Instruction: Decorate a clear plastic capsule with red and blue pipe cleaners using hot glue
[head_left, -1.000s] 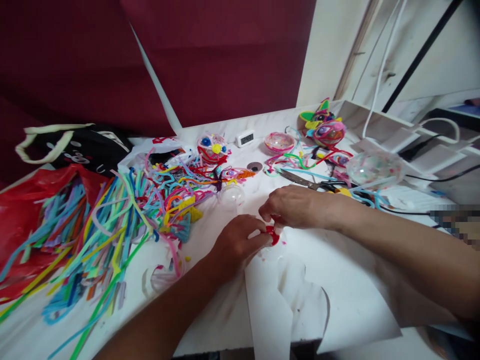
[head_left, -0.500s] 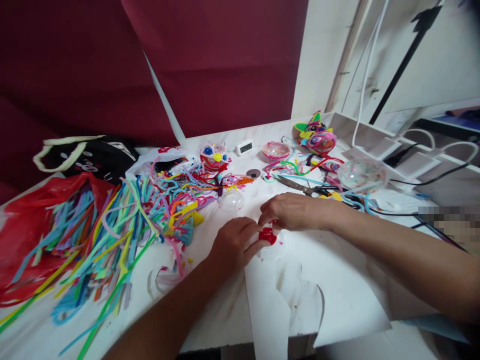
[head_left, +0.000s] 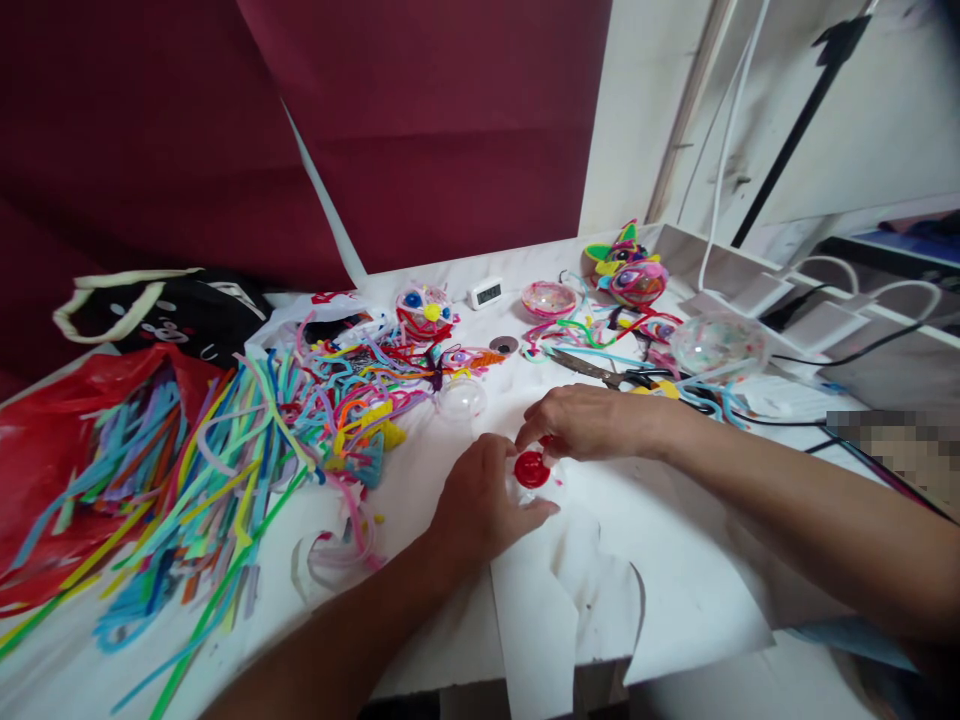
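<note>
A small red coil [head_left: 532, 469], apparently wound pipe cleaner, sits on what looks like a clear plastic dome, whose outline is hard to make out against the white paper. My left hand [head_left: 480, 500] is at its left side, thumb stretched along the near side and away from the fingers. From the upper right my right hand [head_left: 574, 422] reaches over with bent fingers, pinching a bit of red at the coil's far edge. Behind my left hand lies another clear dome [head_left: 462, 399]. Scissors [head_left: 589, 368] rest beyond my right hand.
Many coloured pipe cleaners [head_left: 232, 480] spill from a red plastic bag [head_left: 37, 450] on the left. Decorated balls [head_left: 424, 312], a small digital clock [head_left: 485, 293] and a pink-rimmed bowl [head_left: 550, 300] stand at the back. Cut white paper [head_left: 675, 580] overhangs the front edge.
My left thumb has come off the red coil and moved down to its near side, exposing the coil's round top. My right hand stays at the coil's far edge. The view has shifted slightly.
</note>
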